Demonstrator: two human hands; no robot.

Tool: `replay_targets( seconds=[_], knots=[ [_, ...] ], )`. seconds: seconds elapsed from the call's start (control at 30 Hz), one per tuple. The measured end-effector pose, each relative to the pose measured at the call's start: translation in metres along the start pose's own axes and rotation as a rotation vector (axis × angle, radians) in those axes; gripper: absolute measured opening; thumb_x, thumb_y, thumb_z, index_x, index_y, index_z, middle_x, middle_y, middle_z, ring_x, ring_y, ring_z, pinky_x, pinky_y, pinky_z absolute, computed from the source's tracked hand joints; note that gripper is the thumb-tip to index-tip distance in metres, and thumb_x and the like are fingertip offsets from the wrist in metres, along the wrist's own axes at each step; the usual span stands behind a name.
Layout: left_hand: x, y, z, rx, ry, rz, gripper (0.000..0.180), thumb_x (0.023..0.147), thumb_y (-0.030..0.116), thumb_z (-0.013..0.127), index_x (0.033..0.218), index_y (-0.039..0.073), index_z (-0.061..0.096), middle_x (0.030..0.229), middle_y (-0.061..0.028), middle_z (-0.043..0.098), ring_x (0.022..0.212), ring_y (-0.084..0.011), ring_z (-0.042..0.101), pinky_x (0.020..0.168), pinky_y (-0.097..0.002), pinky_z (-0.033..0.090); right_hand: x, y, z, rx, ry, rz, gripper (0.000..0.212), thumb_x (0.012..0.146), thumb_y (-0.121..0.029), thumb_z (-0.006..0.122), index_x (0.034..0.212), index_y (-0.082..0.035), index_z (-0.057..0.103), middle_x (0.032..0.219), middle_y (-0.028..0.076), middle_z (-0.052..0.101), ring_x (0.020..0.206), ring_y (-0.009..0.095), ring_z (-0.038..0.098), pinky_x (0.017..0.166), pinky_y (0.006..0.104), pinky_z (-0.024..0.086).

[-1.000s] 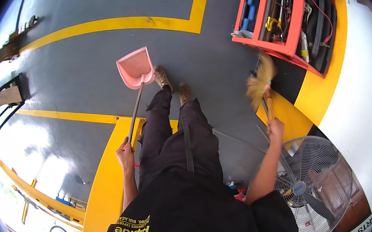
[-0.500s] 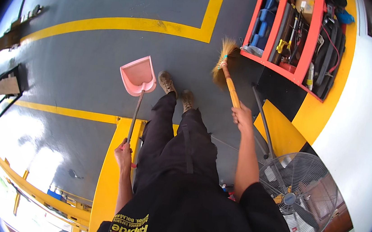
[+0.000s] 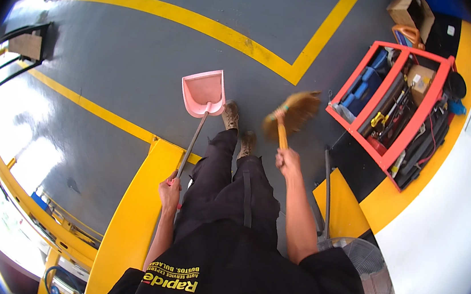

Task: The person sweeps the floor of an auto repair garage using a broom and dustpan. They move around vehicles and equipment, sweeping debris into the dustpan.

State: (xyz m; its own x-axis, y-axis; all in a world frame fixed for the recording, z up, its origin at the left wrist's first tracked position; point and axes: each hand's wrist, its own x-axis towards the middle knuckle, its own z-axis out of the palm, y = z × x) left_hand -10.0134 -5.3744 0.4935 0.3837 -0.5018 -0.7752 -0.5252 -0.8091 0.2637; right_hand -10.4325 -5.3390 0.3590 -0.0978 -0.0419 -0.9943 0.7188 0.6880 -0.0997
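The broom (image 3: 295, 111) head is blurred, its bristles hard to make out. The right hand (image 3: 287, 159) grips its handle. The left hand (image 3: 170, 188) is closed around the pink dustpan (image 3: 203, 92) handle; the pan looks empty, near the shoes. The red tool cart (image 3: 396, 103) holds jumbled tools.

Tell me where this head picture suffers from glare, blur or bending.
Head view: strong glare washes out the grey floor at the left; the broom bristles are smeared by motion blur, while the pink dustpan is sharp; the yellow floor lines bow toward the rim from fisheye distortion, and the corners are black.
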Motion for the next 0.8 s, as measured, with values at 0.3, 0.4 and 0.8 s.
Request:
replay_targets(
  seconds=[0.3,0.4,0.8],
  knots=[
    [-0.014,-0.033,-0.011,-0.201,0.09,-0.189,0.05,0.091,0.016,0.057,0.136,-0.004,0.067,0.062,-0.0018,0.056,0.058,-0.0077,0.052,0.057,-0.0261,0.041,0.086,-0.127,0.255,0.255,-0.521,-0.005,0.015,0.1,-0.009,0.059,0.093,-0.008,0.045,0.063,-0.001,0.046,0.048,0.007,0.04,0.045,0.0232,0.035],
    [-0.013,-0.031,-0.009,-0.189,0.108,-0.18,0.051,0.092,0.017,0.056,0.137,-0.005,0.066,0.062,-0.0012,0.056,0.058,-0.0077,0.051,0.057,-0.026,0.041,0.095,-0.185,0.306,0.289,-0.53,-0.068,0.015,0.102,-0.007,0.057,0.096,-0.007,0.043,0.069,0.002,0.049,0.05,0.007,0.042,0.045,0.022,0.036],
    [-0.024,-0.048,-0.009,-0.352,0.166,-0.241,0.048,0.091,0.019,0.059,0.132,-0.003,0.07,0.063,-0.0028,0.06,0.06,-0.0088,0.056,0.059,-0.0273,0.045,-0.053,-0.152,0.12,0.207,-0.433,-0.191,0.012,0.102,-0.011,0.06,0.111,-0.01,0.052,0.074,0.001,0.05,0.049,0.004,0.038,0.045,0.0193,0.033]
  ],
)
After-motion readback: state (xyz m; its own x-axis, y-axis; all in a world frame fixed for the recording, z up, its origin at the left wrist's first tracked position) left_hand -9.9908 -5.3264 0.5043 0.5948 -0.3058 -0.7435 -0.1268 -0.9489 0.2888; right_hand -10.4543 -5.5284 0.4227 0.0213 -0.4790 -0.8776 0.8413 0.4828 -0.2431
